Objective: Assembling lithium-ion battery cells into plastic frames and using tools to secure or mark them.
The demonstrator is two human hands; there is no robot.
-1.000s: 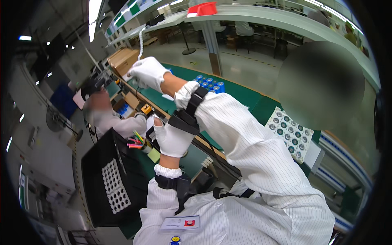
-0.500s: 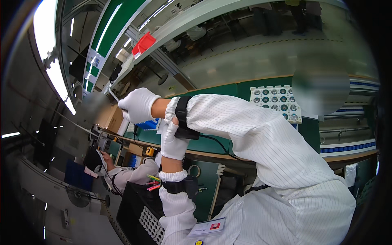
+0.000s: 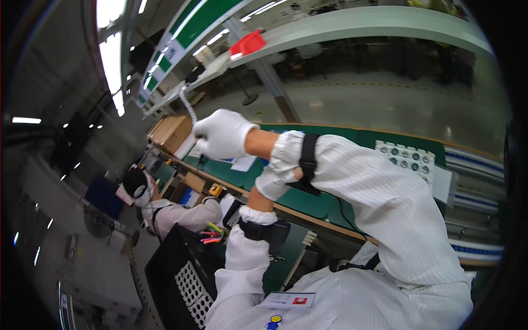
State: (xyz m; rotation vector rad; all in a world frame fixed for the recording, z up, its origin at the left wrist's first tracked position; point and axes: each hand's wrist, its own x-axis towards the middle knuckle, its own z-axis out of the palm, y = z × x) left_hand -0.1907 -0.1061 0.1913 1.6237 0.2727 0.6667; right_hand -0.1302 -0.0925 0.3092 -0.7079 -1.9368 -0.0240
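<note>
My right hand (image 3: 225, 133), in a white glove, is raised over the far left of the bench with its fingers curled. A pale coiled cord (image 3: 188, 105) runs down to its fingers; whatever they hold is mostly hidden. My left hand (image 3: 273, 183), in a white glove with a bare thumb tip, grips my right forearm from below, at the black wrist strap (image 3: 308, 159) and its box. Its other fingers are hidden behind the forearm. A second black strap with a box (image 3: 264, 231) is round my left sleeve.
A white tray of round parts (image 3: 407, 160) lies on the green bench (image 3: 352, 212). A cardboard box (image 3: 170, 135) stands at the far left, and a red bin (image 3: 247, 44) on the shelf above. At lower left are a black crate (image 3: 159, 269) and a seated co-worker (image 3: 181, 217).
The view has swung, so the bench and shelf appear farther right. My left hand still grips the right forearm, its thumb at the strap. My right hand stays raised by the cord.
</note>
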